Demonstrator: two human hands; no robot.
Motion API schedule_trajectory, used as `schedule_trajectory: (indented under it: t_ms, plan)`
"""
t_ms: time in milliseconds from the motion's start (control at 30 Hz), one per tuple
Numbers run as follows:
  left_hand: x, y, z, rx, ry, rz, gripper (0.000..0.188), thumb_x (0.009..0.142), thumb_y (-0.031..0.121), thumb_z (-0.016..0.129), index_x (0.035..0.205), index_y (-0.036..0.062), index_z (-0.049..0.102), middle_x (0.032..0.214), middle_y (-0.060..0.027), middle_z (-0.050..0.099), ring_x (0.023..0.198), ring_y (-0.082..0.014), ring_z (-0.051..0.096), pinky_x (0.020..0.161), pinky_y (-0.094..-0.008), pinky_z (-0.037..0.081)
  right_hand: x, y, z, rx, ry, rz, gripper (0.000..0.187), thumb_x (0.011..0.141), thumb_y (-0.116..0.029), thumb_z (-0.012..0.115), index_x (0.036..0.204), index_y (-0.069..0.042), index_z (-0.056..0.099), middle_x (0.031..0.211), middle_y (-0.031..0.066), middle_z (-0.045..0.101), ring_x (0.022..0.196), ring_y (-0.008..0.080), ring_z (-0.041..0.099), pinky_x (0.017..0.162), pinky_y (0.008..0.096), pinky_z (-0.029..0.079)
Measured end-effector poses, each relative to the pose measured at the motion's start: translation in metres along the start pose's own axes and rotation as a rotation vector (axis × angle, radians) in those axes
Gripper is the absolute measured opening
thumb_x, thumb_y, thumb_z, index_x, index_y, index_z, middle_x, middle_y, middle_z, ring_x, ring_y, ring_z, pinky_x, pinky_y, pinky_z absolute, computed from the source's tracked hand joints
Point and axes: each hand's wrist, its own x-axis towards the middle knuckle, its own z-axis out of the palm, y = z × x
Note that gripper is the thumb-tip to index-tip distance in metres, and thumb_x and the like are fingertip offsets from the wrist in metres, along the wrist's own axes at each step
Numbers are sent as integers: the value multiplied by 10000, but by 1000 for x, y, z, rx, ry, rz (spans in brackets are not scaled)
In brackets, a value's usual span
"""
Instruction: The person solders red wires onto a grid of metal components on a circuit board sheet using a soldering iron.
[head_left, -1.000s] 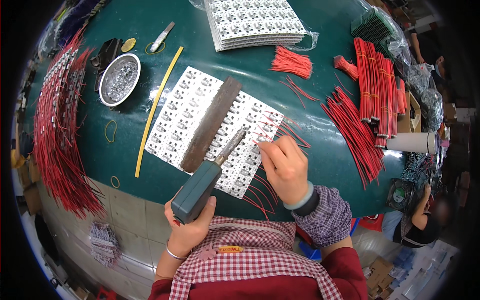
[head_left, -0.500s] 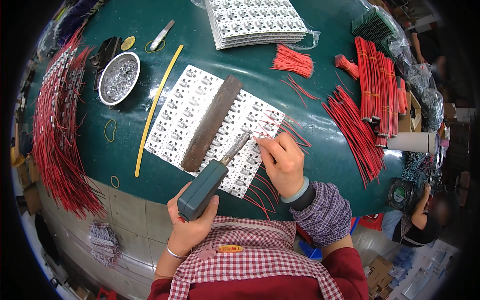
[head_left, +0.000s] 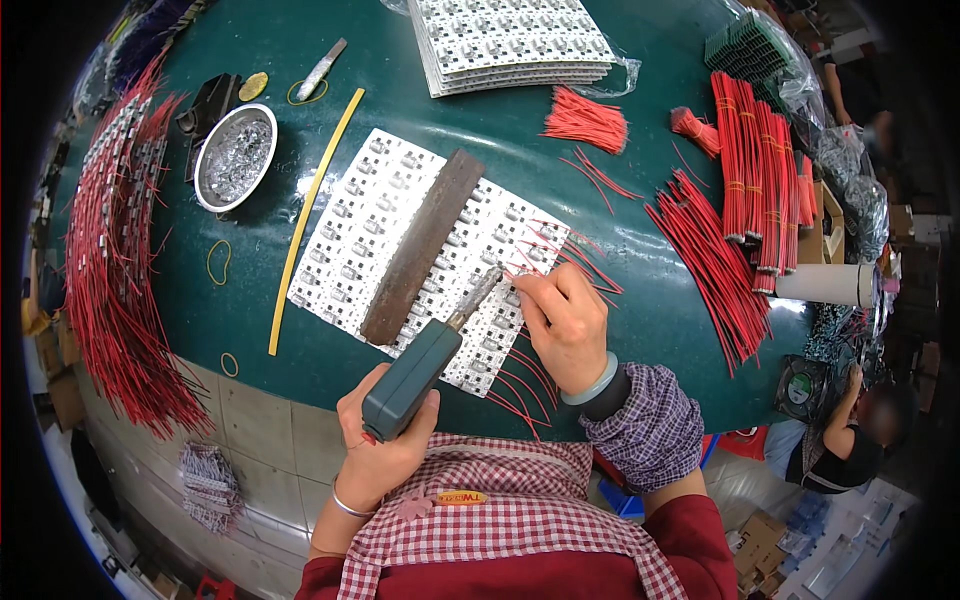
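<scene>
A white circuit board panel (head_left: pixel 345 232) with rows of small parts lies on the green table, with a rusty metal bar (head_left: pixel 424 245) across it. My left hand (head_left: pixel 385 440) is closed around the handle of a dark green soldering gun (head_left: pixel 412 380). The gun's metal tip rests at the panel's right part, close to my right fingertips. My right hand (head_left: pixel 568 325) pinches a thin red wire (head_left: pixel 512 273) against the board there. Several other red wires (head_left: pixel 528 385) stick out from the panel's right edge, on both sides of my right hand.
At left stand a white bowl (head_left: pixel 203 180) of silvery bits and a heap of red-wired boards (head_left: pixel 115 250). A yellow strip (head_left: pixel 315 200) lies beside the panel. Stacked panels (head_left: pixel 510 40) are at the back, red wire bundles (head_left: pixel 745 160) at right. Another person (head_left: pixel 830 450) sits far right.
The soldering gun's body has shifted slightly to the right in my left hand, its tip staying almost in place. My right hand has barely moved.
</scene>
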Motion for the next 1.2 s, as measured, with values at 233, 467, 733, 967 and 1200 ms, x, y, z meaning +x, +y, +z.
schedule_trajectory:
  t_ms: [233, 467, 733, 967, 1200]
  plan:
    - [0, -1, -3, 159, -57, 68, 96, 804, -26, 720, 816, -24, 625, 713, -67, 579, 584, -124, 561, 547, -268, 432, 1, -1, -1, -17, 5, 3, 213, 754, 71, 741, 934, -35, 697, 767, 82, 530, 674, 252, 579, 600, 371, 477]
    - [-3, 4, -5, 61, 38, 48, 90, 792, -41, 723, 859, -36, 663, 737, -66, 613, 591, -129, 580, 554, -268, 458, 1, -2, 0, -7, 7, -8, 206, 759, 63, 732, 939, -25, 684, 768, 90, 514, 690, 265, 568, 606, 387, 470]
    - [-8, 1, -5, 1, 24, -18, 135, 783, -48, 730, 912, -50, 690, 807, -90, 671, 637, -139, 628, 579, -254, 491, 0, -3, -5, -7, 4, 12, 179, 765, 44, 727, 924, -22, 678, 765, 92, 502, 709, 273, 565, 613, 397, 471]
    - [-18, -13, -10, 116, 136, 121, 152, 780, -17, 769, 917, -33, 705, 822, -82, 673, 652, -123, 628, 590, -259, 508, -2, -30, -76, -132, -123, 127, 165, 755, 64, 729, 886, -22, 677, 778, 102, 542, 708, 283, 596, 610, 390, 487]
    - [-19, -6, -10, 58, 129, -12, 172, 772, 7, 791, 923, -25, 717, 848, -94, 710, 693, -151, 667, 661, -275, 537, 10, -63, -80, 58, -29, 45, 221, 751, 67, 755, 947, -10, 689, 779, 109, 546, 679, 281, 577, 596, 382, 475]
